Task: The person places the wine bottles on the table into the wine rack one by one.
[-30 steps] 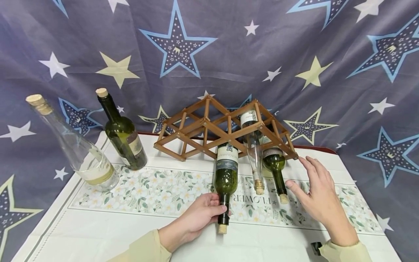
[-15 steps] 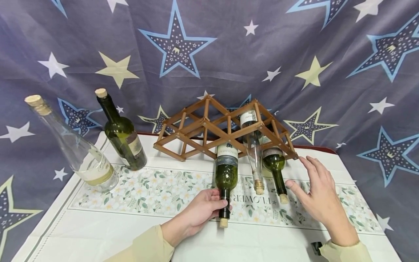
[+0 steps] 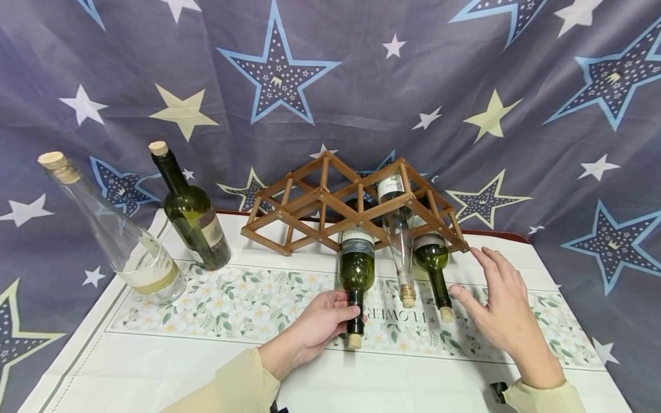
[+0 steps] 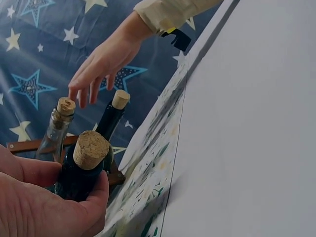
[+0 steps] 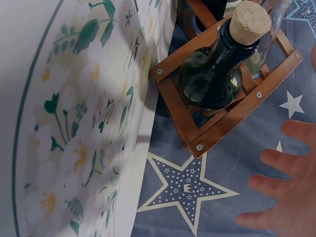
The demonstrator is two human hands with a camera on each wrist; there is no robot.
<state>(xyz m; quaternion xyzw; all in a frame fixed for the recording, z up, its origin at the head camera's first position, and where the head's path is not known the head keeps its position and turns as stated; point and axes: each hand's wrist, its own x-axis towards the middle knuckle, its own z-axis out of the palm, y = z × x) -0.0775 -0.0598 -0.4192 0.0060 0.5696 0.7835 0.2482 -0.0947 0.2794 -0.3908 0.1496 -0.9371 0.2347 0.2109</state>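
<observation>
My left hand (image 3: pixel 322 321) grips the neck of a corked green wine bottle (image 3: pixel 357 269), its body part way inside a slot of the wooden wine rack (image 3: pixel 361 217). In the left wrist view, thumb and fingers wrap the neck just below the cork (image 4: pixel 92 149). A clear bottle (image 3: pixel 400 241) and another green bottle (image 3: pixel 432 255) lie in slots to the right, corks toward me. My right hand (image 3: pixel 503 304) is spread beside the rack's right end, fingertips close to its corner; whether they touch it I cannot tell. It holds nothing.
At the left of the table stand a tall clear corked bottle (image 3: pixel 150 264) and a dark green corked bottle (image 3: pixel 198 223). A floral runner (image 3: pixel 232 304) crosses the white tablecloth (image 3: pixel 181 367). A star-patterned curtain (image 3: pixel 361 86) hangs close behind the rack.
My left hand has moved away from me, sliding the green wine bottle deeper into the rack. My right hand has stayed in place.
</observation>
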